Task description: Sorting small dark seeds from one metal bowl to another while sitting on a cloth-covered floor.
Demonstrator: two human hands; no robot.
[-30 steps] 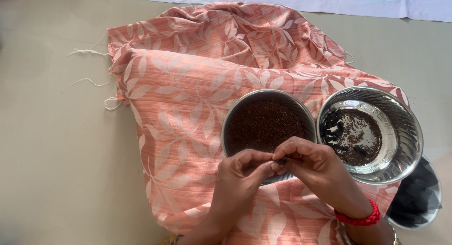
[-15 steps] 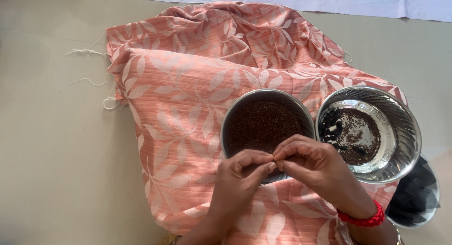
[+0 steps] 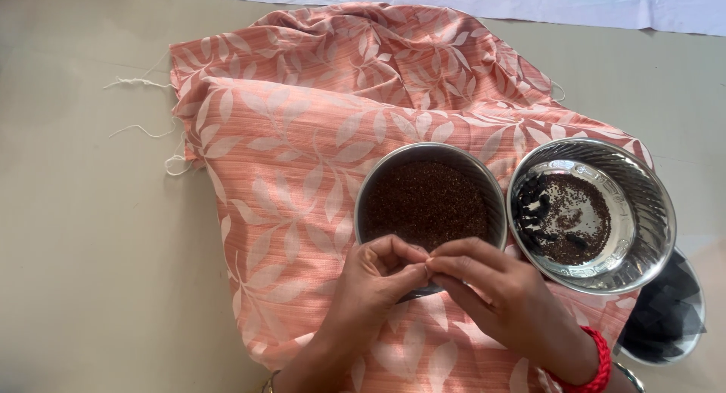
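Head view, single frame.

Left hand (image 3: 374,276): lower centre of the frame, fingers curled inward, fingertips pinched against those of the right hand. Whatever sits between the tips is too small to make out.

Right hand (image 3: 495,287): lower centre-right, fingers drawn together to a point that meets the left hand's tips. A red bangle (image 3: 597,363) circles the wrist at the bottom edge.

Both hands meet just over the near rim of a round steel bowl (image 3: 429,200), centre of the frame, filled with fine dark brown seeds (image 3: 427,204).

Second steel bowl (image 3: 591,211): right of the first, nearly touching it, shiny inside, with a thin scatter of the same seeds and a few larger black bits on its bottom.

Dark container (image 3: 669,314): lower right corner, partly under the second bowl's rim; contents unclear.

Peach cloth with a pale leaf pattern (image 3: 302,151): spread and bunched under both bowls, loose threads trailing at its left edge.

Beige floor (image 3: 83,249): left side. White sheet (image 3: 529,0): top edge.
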